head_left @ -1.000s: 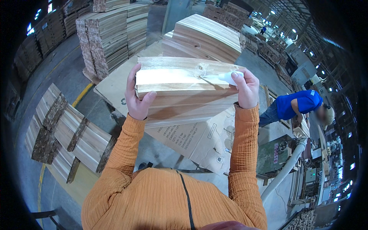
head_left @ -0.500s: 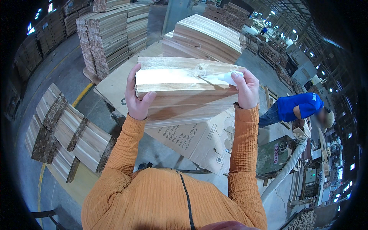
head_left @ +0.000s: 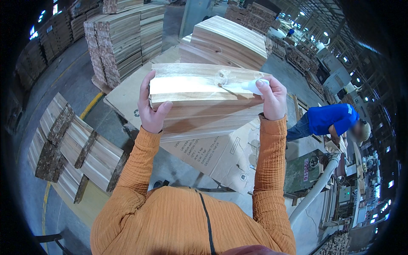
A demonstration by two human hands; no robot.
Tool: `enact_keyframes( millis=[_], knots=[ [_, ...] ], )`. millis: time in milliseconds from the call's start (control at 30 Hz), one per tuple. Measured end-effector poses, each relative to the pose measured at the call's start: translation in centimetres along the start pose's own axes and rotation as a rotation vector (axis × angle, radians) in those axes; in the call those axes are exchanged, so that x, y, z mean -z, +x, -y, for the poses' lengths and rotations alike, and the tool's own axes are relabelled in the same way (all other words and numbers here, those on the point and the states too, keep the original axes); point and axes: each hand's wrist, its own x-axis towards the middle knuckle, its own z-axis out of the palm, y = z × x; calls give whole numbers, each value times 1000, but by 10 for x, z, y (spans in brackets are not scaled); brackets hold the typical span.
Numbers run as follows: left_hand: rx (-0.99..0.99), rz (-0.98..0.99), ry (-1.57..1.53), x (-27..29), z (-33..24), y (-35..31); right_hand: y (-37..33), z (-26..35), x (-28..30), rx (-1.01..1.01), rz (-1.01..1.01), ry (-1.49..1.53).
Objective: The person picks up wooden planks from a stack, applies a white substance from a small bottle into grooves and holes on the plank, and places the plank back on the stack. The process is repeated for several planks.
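Observation:
A wooden board point(head_left: 187, 80) with a dark knot and crack on its upper face lies across the top of a stack of boards point(head_left: 199, 121). My left hand point(head_left: 153, 104) grips the board's left end, thumb on the front edge and fingers behind the end. In my right hand point(head_left: 273, 95) is a small white squeeze bottle point(head_left: 253, 86), its tip pointing left toward the crack. That hand rests at the board's right end. Whether its hidden fingers also touch the wood I cannot tell.
Flattened cardboard point(head_left: 221, 163) covers the table under the stack. Another board stack point(head_left: 229, 40) stands behind it. Boards point(head_left: 80, 144) lie at the left, and a tall pile point(head_left: 123, 46) rises at far left. A person in blue point(head_left: 331, 120) bends beside a green machine point(head_left: 304, 172) with a pale hose point(head_left: 316, 191).
My hands, the bottle and the board look almost unmoved. The person in blue at the right has shifted an arm downward.

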Motion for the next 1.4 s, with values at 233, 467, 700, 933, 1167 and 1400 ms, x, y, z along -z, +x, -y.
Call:
enact_keyframes(
  millis=[233, 467, 700, 933, 1167, 1400],
  knots=[
    [-19, 6, 17, -2, -1, 0, -2, 2, -1, -29, -32, 14],
    [-26, -12, 11, 0, 0, 0, -2, 5, -4, -27, -16, 10],
    [9, 0, -38, -1, -3, -1, -2, 4, -6, -1, -11, -16],
    [11, -2, -26, 1, -4, -2, 3, -4, 14, -28, -63, 442],
    [-26, 1, 40, -2, 4, 5, -55, -1, 75, -25, -252, 591],
    [-53, -8, 110, -1, 24, 18, -205, -66, 145, -229, -610, 481]
  ],
)
